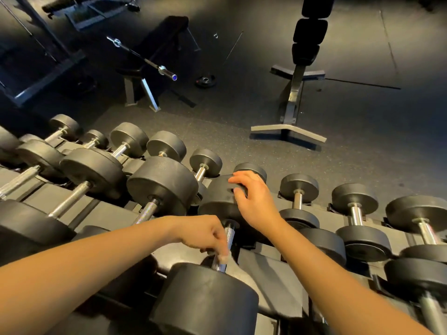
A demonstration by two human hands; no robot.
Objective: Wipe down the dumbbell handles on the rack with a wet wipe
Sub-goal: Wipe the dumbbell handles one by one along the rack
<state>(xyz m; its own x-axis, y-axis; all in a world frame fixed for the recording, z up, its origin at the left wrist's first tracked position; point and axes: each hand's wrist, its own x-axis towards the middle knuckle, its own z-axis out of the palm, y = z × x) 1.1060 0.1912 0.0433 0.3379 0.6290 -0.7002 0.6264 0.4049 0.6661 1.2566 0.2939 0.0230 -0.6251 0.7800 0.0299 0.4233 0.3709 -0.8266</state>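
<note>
Left hand (205, 234), forearm from 8 o'clock, pinches wipe (223, 258); right hand (252, 200), at its 1 o'clock, hooks dumbbell head (217, 197).

Dumbbells (167, 187) in rows on rack (271, 272)

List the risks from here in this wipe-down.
1. The left hand pinches only a small wad of wet wipe against the handle, so it may slip off or skip the underside.
2. The right hand grips the far head; should that dumbbell roll, its fingers might be caught against the rack.
</note>
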